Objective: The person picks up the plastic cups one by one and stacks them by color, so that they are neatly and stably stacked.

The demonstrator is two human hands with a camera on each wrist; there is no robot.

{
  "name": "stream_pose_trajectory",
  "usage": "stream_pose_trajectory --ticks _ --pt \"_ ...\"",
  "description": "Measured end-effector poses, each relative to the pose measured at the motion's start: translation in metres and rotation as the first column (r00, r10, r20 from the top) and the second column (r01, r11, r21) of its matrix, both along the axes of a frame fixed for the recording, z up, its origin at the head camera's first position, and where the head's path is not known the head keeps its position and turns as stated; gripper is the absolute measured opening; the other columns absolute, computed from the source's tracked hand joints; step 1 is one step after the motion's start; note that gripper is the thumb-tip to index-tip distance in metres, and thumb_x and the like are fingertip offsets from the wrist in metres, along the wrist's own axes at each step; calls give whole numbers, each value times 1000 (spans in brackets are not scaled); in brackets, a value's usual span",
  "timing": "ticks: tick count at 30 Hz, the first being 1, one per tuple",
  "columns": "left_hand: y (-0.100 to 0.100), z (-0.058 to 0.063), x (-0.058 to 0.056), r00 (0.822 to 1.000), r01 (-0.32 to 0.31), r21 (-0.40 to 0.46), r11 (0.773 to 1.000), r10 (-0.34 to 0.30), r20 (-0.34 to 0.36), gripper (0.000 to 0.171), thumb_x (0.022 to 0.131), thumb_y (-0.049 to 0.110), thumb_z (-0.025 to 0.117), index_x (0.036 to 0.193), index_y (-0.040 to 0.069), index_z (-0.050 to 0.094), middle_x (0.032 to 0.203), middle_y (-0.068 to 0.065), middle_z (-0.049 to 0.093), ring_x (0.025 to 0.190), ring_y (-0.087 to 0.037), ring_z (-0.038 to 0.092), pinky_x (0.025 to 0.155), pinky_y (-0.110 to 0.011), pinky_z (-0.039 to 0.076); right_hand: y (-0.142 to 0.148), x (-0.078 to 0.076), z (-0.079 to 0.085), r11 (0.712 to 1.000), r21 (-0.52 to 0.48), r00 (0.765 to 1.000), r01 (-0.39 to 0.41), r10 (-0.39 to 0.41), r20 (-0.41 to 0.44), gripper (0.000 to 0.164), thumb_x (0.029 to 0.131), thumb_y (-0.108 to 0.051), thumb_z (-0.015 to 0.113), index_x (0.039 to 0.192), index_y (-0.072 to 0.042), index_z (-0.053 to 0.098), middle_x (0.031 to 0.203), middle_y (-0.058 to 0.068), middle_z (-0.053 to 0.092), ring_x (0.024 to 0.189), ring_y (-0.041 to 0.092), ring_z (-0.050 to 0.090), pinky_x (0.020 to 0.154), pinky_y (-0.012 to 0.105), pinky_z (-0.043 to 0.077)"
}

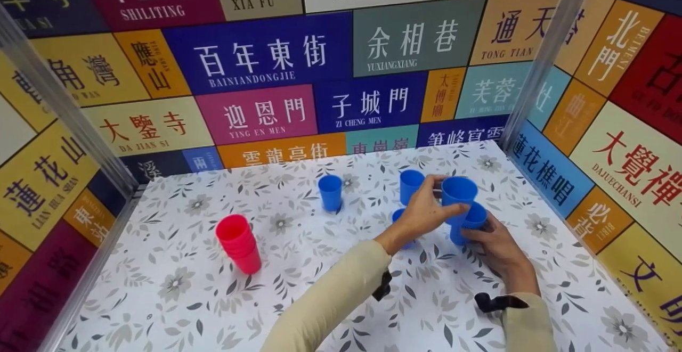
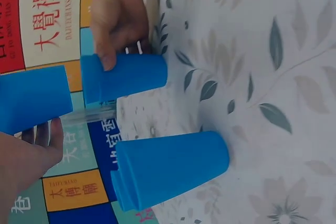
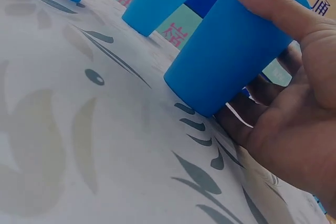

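Note:
My left hand (image 1: 426, 211) holds a blue cup (image 1: 459, 189) by its sides, raised above the table. In the left wrist view this cup (image 2: 34, 98) hangs apart from the cups below. Just to its right and lower, my right hand (image 1: 498, 245) grips another blue cup (image 1: 476, 216), thumb near the rim and fingers round the far side. That cup (image 3: 231, 45) stands with its base at the tablecloth in the right wrist view. Two more blue cups stand by my left hand: one behind it (image 1: 410, 186), the other (image 1: 397, 215) mostly hidden by the wrist.
A lone blue cup (image 1: 330, 193) stands left of the others. Further left and nearer is a stack of red cups (image 1: 245, 251). The floral tablecloth (image 1: 176, 288) covers the table, and panels with printed signs (image 1: 256, 59) rise behind and at both sides.

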State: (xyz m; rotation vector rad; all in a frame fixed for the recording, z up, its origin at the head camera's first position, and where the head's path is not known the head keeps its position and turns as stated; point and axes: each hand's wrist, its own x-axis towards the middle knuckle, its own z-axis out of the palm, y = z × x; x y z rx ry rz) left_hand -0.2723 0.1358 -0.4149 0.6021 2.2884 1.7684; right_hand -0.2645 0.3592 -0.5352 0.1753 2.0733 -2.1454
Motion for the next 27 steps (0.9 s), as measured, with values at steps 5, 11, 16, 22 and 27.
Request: stream_pose_trajectory --ticks 5,11,16,22,27 --pt "7 3 -11 998 -56 28 998 56 0 67 86 36 79 141 20 44 133 2 57 123 -13 57 99 -28 53 0 1 2 1000 9 1000 13 -13 -8 95 88 -14 77 161 -16 17 165 20 22 151 38 23 125 56 18" --pt "20 -4 -17 990 -144 54 988 144 -3 67 84 36 80 139 18 46 129 0 60 117 -12 59 94 -26 54 0 1 3 1000 4 1000 8 -8 -19 98 87 -13 77 161 -16 12 166 19 18 153 38 20 125 58 16" --pt "31 -6 -14 986 -167 59 984 168 -20 63 85 36 80 137 21 48 129 2 61 117 -10 59 97 -25 52 1 0 1 1000 -4 999 15 -15 -41 90 88 -11 76 157 -22 18 166 19 18 153 37 20 126 55 17" --pt "42 -8 -11 982 -189 37 981 190 -9 64 83 36 81 137 22 50 129 3 62 116 -8 60 96 -24 53 3 1 -1 1000 -7 997 8 -8 -75 79 89 -8 74 149 -27 27 165 19 18 154 35 20 127 51 16" --pt "47 -13 -12 983 -185 43 982 185 11 66 83 32 82 140 18 50 129 3 63 116 -8 60 95 -22 52 4 3 -1 1000 -12 998 5 -6 -57 76 90 -9 73 147 -29 28 165 17 18 153 34 21 126 50 18"
